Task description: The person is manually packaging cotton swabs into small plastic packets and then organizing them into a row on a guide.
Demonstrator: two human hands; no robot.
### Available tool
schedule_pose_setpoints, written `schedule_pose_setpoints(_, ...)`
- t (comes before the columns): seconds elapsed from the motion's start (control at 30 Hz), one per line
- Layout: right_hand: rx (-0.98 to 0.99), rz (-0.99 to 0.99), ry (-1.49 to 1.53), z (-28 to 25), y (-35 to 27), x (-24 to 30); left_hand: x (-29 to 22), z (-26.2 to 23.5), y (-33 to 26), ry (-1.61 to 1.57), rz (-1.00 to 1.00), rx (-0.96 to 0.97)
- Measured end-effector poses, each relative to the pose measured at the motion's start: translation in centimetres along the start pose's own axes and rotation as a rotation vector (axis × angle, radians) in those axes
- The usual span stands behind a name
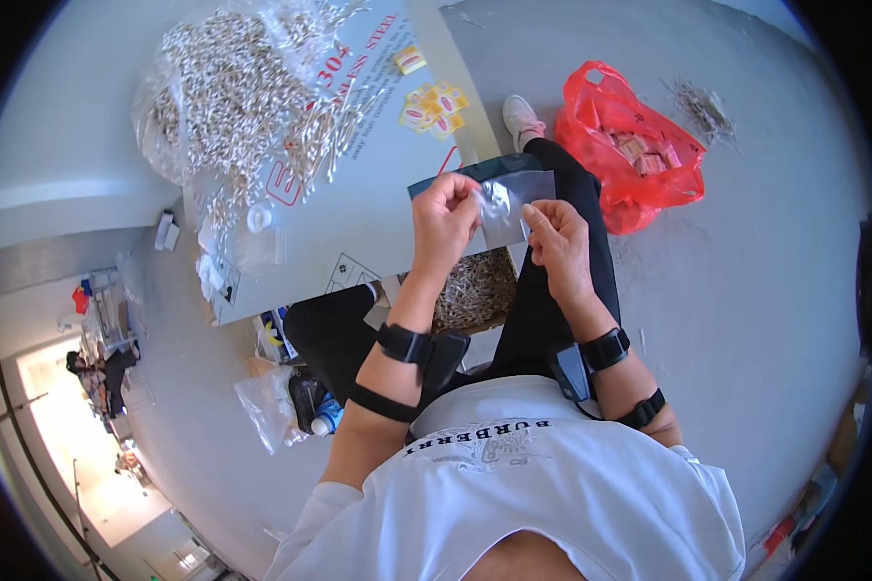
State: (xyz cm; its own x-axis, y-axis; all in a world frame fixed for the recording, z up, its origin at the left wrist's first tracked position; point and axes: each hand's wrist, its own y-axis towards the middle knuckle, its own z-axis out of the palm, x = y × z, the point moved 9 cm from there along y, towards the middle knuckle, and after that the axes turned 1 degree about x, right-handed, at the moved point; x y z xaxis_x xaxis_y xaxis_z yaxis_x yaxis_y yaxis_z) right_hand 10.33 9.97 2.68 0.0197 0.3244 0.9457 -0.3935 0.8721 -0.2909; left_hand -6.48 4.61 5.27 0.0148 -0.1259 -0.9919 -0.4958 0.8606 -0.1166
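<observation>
A small clear plastic bag [504, 205] is stretched between my hands above my lap. My left hand [444, 218] pinches its left edge between thumb and fingertips. On the opposite edge, my right hand [560, 242] grips the bag with thumb and bent fingers. The bag looks flat, and I make out nothing inside it. Behind it runs a dark green strip [431, 182], partly covered by my left hand. Below the hands, between my legs, stands an open box of cotton swabs [475, 290].
A table [329, 228] holds a large clear bag of loose cotton swabs [228, 97], yellow printed cards [434, 107] and a small white round container [259, 217]. Right of my leg, a red plastic bag [601, 111] holds small packets. Scattered sticks [702, 108] lie on the floor.
</observation>
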Motion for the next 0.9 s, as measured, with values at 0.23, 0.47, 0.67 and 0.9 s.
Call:
schedule_pose_setpoints(0.23, 0.008, 0.268, 0.616, -0.7, 5.0, -4.8, 0.4, 5.5, 7.4, 0.222, 0.298, 0.057)
schedule_pose_setpoints(0.47, -0.461, 0.014, 0.236, -4.8, 8.3, -5.9, -0.1, 8.8, 9.8, 0.899, 0.616, 0.136)
schedule_pose_setpoints(0.67, -0.454, 0.144, 0.190, -4.3, 7.7, -7.6, 0.6, 8.7, 10.0, 1.009, 0.585, 0.191)
schedule_pose_setpoints(0.9, -0.370, 0.185, 0.371, -2.9, 5.9, -6.9, -0.3, 8.2, 9.1, 0.939, 0.649, 0.230)
